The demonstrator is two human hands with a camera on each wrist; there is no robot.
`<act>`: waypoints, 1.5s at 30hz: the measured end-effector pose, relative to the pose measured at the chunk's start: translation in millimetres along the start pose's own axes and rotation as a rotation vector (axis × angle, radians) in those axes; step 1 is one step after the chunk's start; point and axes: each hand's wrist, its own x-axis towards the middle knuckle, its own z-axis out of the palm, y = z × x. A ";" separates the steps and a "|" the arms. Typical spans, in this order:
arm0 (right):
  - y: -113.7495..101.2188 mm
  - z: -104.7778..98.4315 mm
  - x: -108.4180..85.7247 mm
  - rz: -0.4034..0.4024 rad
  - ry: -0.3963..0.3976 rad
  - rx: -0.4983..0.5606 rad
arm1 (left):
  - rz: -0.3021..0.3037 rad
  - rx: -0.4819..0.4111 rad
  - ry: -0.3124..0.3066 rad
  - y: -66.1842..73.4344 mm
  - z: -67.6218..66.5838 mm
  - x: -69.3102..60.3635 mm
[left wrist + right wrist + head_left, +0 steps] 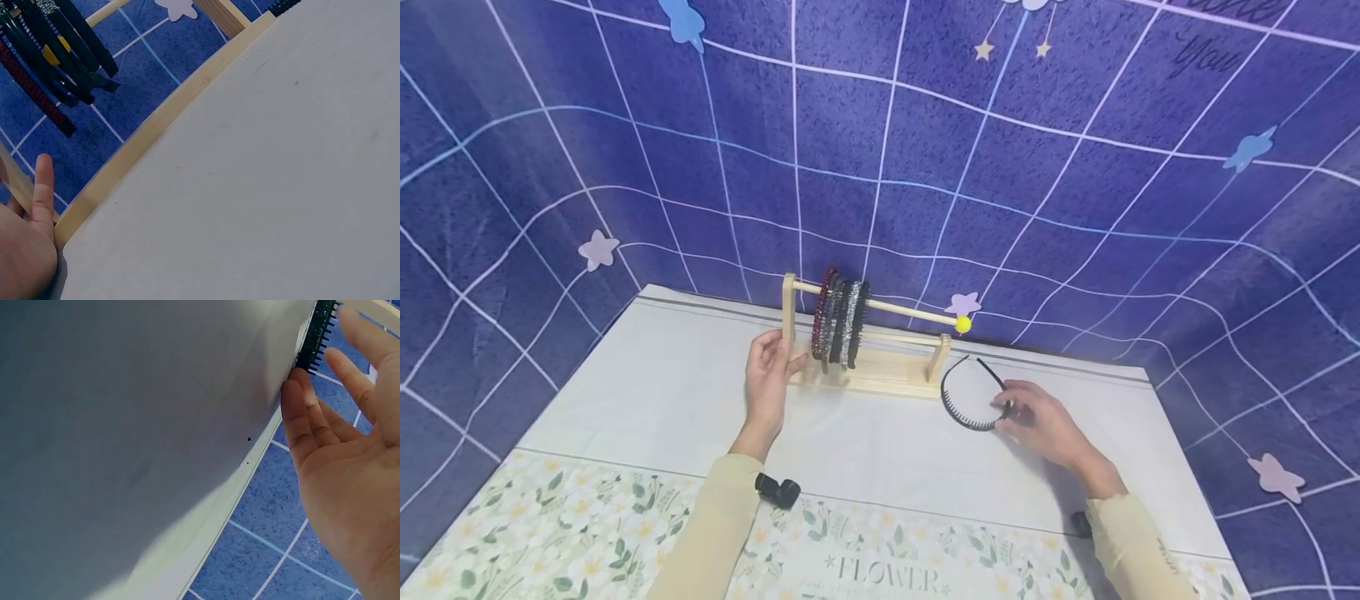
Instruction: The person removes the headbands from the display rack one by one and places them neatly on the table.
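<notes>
A wooden rack [880,375] stands at the back of the table, its upper rod ending in a yellow ball [963,324]. Several headbands [841,323], red, black and silvery, hang together on the rod's left part. My left hand [766,387] grips the rack's left upright, thumb in front. A black toothed headband [958,417] is held at its right side by my right hand [1041,421], just right of the rack's base. In the right wrist view, fingertips touch the end of that headband [317,337]; the left wrist view shows the hanging headbands [56,50] above my hand.
A white cloth [865,450] covers the table, with a flower-printed strip [647,517] along the front. Behind and at both sides hangs a blue curtain [1000,192] with grid lines and stars.
</notes>
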 end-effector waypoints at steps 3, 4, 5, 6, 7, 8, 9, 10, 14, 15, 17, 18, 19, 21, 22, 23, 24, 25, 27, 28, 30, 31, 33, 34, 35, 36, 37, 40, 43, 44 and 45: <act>-3.3 -2.4 1.1 0.078 0.006 -0.007 | -0.002 0.003 0.001 -0.1 0.2 1.0; -4.8 -3.2 1.5 0.120 0.007 -0.017 | -0.001 0.005 0.003 -0.1 0.0 1.1; -6.4 -3.9 2.0 0.163 0.010 -0.029 | -0.001 0.009 0.004 0.1 -0.3 1.0; -8.1 -4.5 2.3 0.205 0.012 -0.042 | 0.000 0.009 0.006 0.3 -0.6 1.0; -10.2 -5.0 2.9 0.241 0.018 -0.060 | 0.001 0.008 0.006 0.3 -1.1 1.0; -12.5 -5.3 3.6 0.270 0.024 -0.068 | 0.001 0.011 0.007 0.5 -1.5 0.8; -15.1 -5.2 4.5 0.293 0.037 -0.072 | 0.001 0.011 0.007 0.7 -1.9 0.5; -18.2 -5.3 5.4 0.303 0.057 -0.078 | 0.000 0.008 0.009 0.7 -2.3 0.3; -34.2 -3.8 9.7 0.354 0.207 -0.070 | -0.003 -0.001 0.011 1.0 -2.5 -0.8; -39.1 -3.3 10.8 0.371 0.257 -0.055 | -0.002 -0.002 0.009 1.1 -2.3 -1.1; -48.8 -2.4 12.6 0.404 0.356 -0.015 | -0.001 -0.002 0.006 1.0 -1.6 -1.4; -53.5 -1.9 13.5 0.412 0.400 0.016 | 0.000 -0.004 0.005 1.1 -1.0 -1.4; -58.5 -1.6 14.4 0.416 0.439 0.056 | 0.001 -0.008 0.006 1.0 -0.5 -1.2; -69.4 -0.6 15.9 0.415 0.494 0.148 | 0.003 -0.012 0.005 0.7 0.3 -0.7; -74.6 0.3 16.3 0.407 0.512 0.195 | 0.003 -0.013 0.005 0.5 0.6 -0.4; -80.6 1.1 16.9 0.395 0.530 0.251 | 0.002 -0.014 0.005 0.5 0.9 0.0; -86.1 2.4 17.3 0.386 0.540 0.301 | 0.002 -0.013 0.005 0.4 1.2 0.2; -91.6 4.1 18.0 0.380 0.545 0.346 | 0.001 -0.011 0.004 0.4 1.3 0.5; -101.9 7.7 19.7 0.361 0.551 0.421 | 0.002 -0.009 0.003 0.8 1.8 0.8; -106.5 9.9 21.1 0.347 0.554 0.461 | 0.002 -0.010 0.002 1.1 2.2 0.9; -115.3 13.7 24.2 0.324 0.558 0.524 | 0.001 -0.008 0.003 1.6 2.9 0.8; -119.7 15.4 25.7 0.311 0.561 0.552 | 0.001 -0.011 0.004 1.7 3.2 0.7; -128.0 18.5 28.7 0.283 0.564 0.591 | 0.000 -0.011 0.006 1.8 3.4 0.3; -131.6 20.3 30.4 0.271 0.568 0.610 | 0.000 -0.009 0.008 1.7 3.3 0.1; -135.3 22.0 32.0 0.262 0.570 0.628 | -0.001 -0.005 0.010 1.4 2.9 -0.1; -138.9 23.6 33.4 0.256 0.570 0.638 | 0.000 -0.006 0.013 1.0 2.6 -0.3; -142.0 25.4 35.1 0.250 0.569 0.649 | 0.000 -0.005 0.014 0.7 2.1 -0.4; -151.3 30.0 40.3 0.239 0.565 0.685 | 0.002 0.003 0.012 -0.2 1.3 -0.4; -161.0 33.0 46.1 0.229 0.562 0.705 | 0.004 0.000 0.007 -0.6 1.3 0.1; -164.2 33.8 48.4 0.227 0.560 0.713 | 0.003 0.000 0.006 -0.6 1.2 0.3; -167.2 34.7 50.8 0.226 0.559 0.717 | 0.002 0.001 0.005 -0.6 1.0 0.5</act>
